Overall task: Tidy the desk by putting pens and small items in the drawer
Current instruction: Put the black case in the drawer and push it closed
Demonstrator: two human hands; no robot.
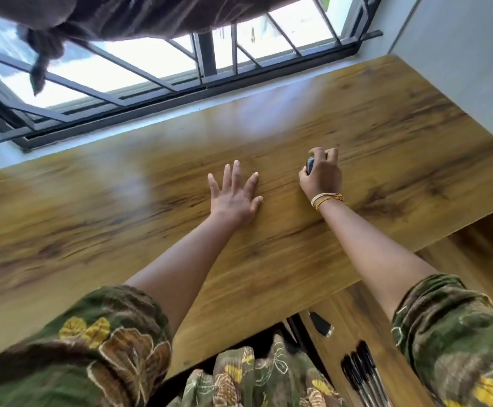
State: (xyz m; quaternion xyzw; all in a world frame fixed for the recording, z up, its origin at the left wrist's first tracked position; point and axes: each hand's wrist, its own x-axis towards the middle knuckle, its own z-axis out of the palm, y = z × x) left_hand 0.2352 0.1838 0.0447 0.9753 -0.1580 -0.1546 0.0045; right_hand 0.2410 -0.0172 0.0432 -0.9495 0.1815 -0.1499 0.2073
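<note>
A small dark item (310, 165) sits gripped in the right hand (323, 171), fingers curled round it, low over the wooden desk (386, 136) at about 2 o'clock from the desk's centre. At its 9 o'clock the left hand (235, 195) lies flat on the wood, fingers spread, grasping nothing. Down at 5 o'clock the open drawer (365, 315) holds several black pens (356, 368) side by side

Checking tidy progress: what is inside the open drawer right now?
The drawer holds a row of dark pens and a small black item. The right sleeve covers its right part, so anything there is hidden.
</note>
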